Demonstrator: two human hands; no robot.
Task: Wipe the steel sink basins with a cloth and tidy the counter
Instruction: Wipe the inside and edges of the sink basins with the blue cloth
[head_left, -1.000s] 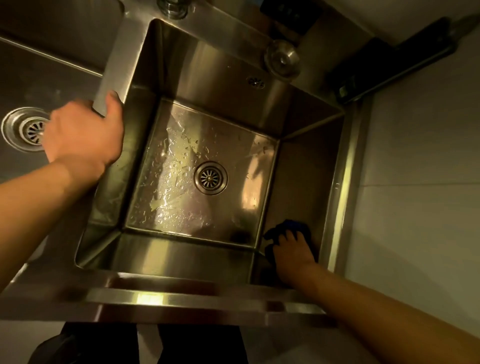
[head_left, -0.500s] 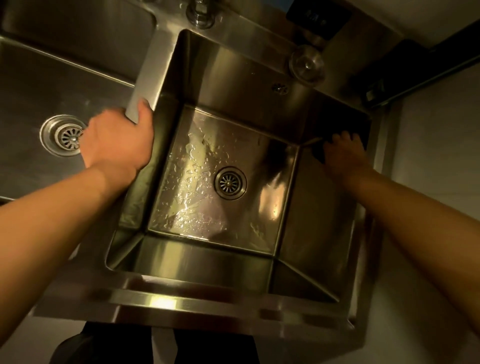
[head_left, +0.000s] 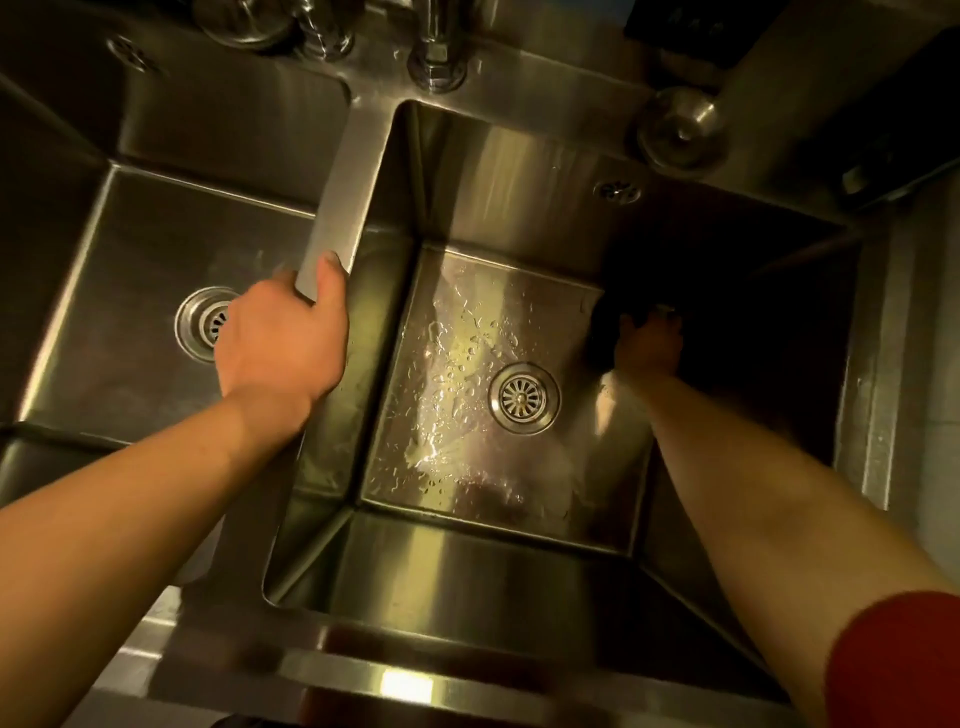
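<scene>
Landmark: right basin drain, a round steel strainer in the basin floor.

Right basin: square, brushed steel, steep walls. Floor around the drain is wet, with beads and streaks of water, brightest just left of the drain. Wall right of the drain lies in deep shadow. Small oval overflow on the back wall, up and right of the drain.

Cloth: dark, bunched, colour not readable in the shadow. It lies up and right of the drain, at the seam where the floor meets the right wall, under the right hand. The hand's grip lies over the cloth and against the steel; fingertips blurred and dark, so whether they curl into the cloth or lie flat cannot be told. Red sleeve on that arm.

Left hand: left of the drain, on the steel divider between the basins. Grip is clasped over the divider's edge, thumb on the right-basin side, fingers curled over toward the left basin.

Left basin has its own drain, partly hidden by the left hand.

Behind the drain, on the tabletop ledge: tap base and a round steel stopper.
</scene>
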